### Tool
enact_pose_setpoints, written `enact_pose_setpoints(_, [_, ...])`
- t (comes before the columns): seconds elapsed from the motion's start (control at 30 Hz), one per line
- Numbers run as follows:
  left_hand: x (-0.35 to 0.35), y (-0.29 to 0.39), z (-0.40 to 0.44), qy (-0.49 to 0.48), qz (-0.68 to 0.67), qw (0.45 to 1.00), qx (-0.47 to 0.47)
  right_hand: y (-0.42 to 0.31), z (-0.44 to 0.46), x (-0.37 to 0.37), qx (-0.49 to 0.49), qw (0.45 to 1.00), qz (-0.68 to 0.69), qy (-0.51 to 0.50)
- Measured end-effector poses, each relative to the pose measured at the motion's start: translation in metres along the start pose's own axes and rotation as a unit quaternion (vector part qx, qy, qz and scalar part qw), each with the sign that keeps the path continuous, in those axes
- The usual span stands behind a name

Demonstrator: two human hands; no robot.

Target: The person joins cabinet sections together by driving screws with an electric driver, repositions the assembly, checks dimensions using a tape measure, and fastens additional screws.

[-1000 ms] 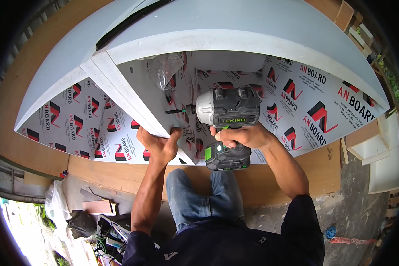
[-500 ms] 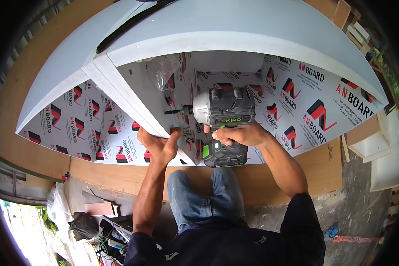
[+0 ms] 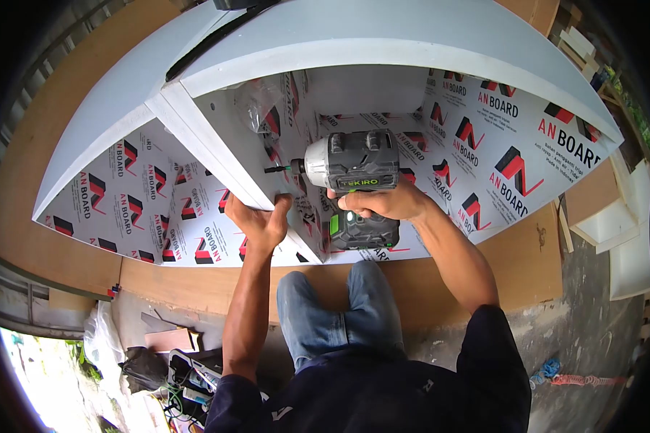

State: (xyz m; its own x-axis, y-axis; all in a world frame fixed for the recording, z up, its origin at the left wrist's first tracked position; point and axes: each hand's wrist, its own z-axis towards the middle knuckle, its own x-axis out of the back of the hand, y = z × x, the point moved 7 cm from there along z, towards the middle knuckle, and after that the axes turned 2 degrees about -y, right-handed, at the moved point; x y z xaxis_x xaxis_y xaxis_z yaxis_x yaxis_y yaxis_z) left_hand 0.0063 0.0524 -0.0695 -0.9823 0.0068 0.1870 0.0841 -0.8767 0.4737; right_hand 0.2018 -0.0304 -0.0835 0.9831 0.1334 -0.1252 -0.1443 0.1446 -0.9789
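My right hand is wrapped round the grip of a black and grey cordless drill marked TEKIRO. Its dark bit points left, at the inner face of the white divider panel; whether the tip is in the panel I cannot tell. My left hand grips the lower front edge of that divider, thumb on the right side and fingers on the left. Around them is a white cabinet lined with AN BOARD print. Clear plastic hangs on the divider above the bit.
The cabinet rests on a brown wooden board. Plastic bags and tools lie on the floor at lower left. White box pieces stand at the right, with a blue and pink coil on the concrete below.
The drill and my right hand have shifted slightly left and up in the view. The camera view has moved a little. My left hand keeps its grip on the divider.
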Motion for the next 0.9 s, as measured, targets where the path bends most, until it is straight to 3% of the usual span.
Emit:
enact_pose_setpoints(0.17, [0.006, 0.012, 0.006, 0.054, 0.051, 0.997, 0.023, 0.01, -0.019, -0.001, 0.044, 0.999, -0.009, 0.013])
enact_pose_setpoints(0.37, [0.007, 0.037, 0.029, 0.085, 0.148, 0.985, -0.007, 0.059, -0.103, 0.012, 0.038, 0.975, 0.083, 0.201])
enact_pose_setpoints(0.43, [0.007, 0.044, 0.029, 0.099, 0.139, 0.985, -0.007, 0.083, -0.137, 0.002, 0.001, 0.963, 0.12, 0.243])
enact_pose_setpoints(0.57, [0.007, 0.031, 0.021, 0.039, 0.133, 0.989, 0.043, 0.142, -0.195, -0.023, -0.082, 0.934, 0.218, 0.269])
enact_pose_setpoints(0.63, [0.009, 0.035, 0.005, 0.035, 0.111, 0.993, 0.012, 0.164, -0.214, -0.04, -0.106, 0.91, 0.276, 0.291])
enact_pose_setpoints(0.7, [0.022, 0.023, -0.026, 0.054, 0.035, 0.986, 0.154, 0.181, -0.225, -0.053, -0.127, 0.89, 0.312, 0.307])
enact_pose_setpoints(0.73, [0.026, 0.003, -0.052, 0.096, -0.039, 0.979, 0.173, 0.184, -0.227, -0.061, -0.124, 0.887, 0.317, 0.312])
enact_pose_setpoints(0.77, [0.029, -0.021, -0.087, 0.109, -0.165, 0.934, 0.298, 0.19, -0.231, -0.067, -0.13, 0.861, 0.357, 0.339])
enact_pose_setpoints(0.8, [0.031, -0.043, -0.13, 0.16, -0.254, 0.855, 0.424, 0.197, -0.234, -0.075, -0.135, 0.832, 0.397, 0.364])
enact_pose_setpoints(0.83, [0.027, -0.057, -0.177, 0.228, -0.319, 0.745, 0.54, 0.203, -0.235, -0.081, -0.132, 0.827, 0.403, 0.369])
enact_pose_setpoints(0.9, [0.023, -0.104, -0.29, 0.211, -0.449, 0.492, 0.716, 0.222, -0.238, -0.092, -0.132, 0.781, 0.474, 0.385])
